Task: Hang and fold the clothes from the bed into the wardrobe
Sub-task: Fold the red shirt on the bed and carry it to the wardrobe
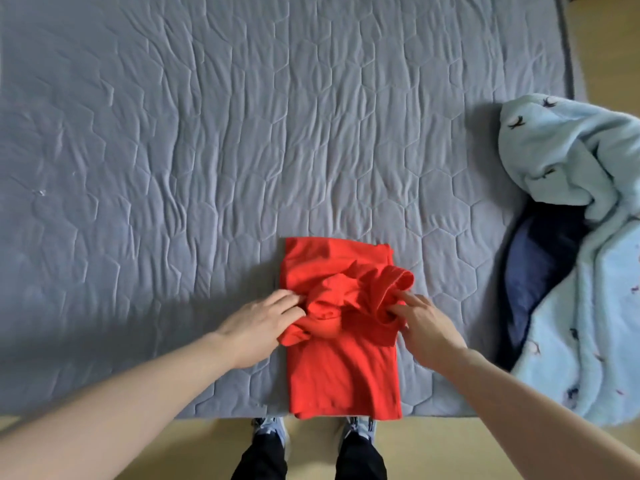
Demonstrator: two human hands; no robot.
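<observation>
1. We see a red garment (341,368) lying on the bed (207,133), at the near edge, folded into a narrow upright strip whose lower end reaches the edge of the mattress.
2. Across the middle of that strip the cloth is bunched and rumpled, with a ribbed edge curling up on the right side; the upper part beyond the bunch lies flat.
3. Our left hand (258,318) rests on the left side of the bunch, fingers fairly straight and close together, their tips touching or tucked just into the folds; we cannot tell whether it pinches any cloth.
4. Our right hand (420,318) is at the right side of the bunch, its fingers bent and pinching the gathered red fabric just below the curled edge.
5. Both forearms reach in from the bottom corners, bare.
6. To the right, well apart from the red garment, a light blue fleece garment (581,237) with small dark motifs lies crumpled at the bed's right end, part of it hanging past the near edge.
7. A dark blue piece of clothing (533,271) lies partly under the fleece, touching it.
8. The bed cover is grey and quilted in a hexagon pattern.
9. Below the bed edge we see two shoes (273,427) and dark trouser legs on a yellowish floor (433,445).
</observation>
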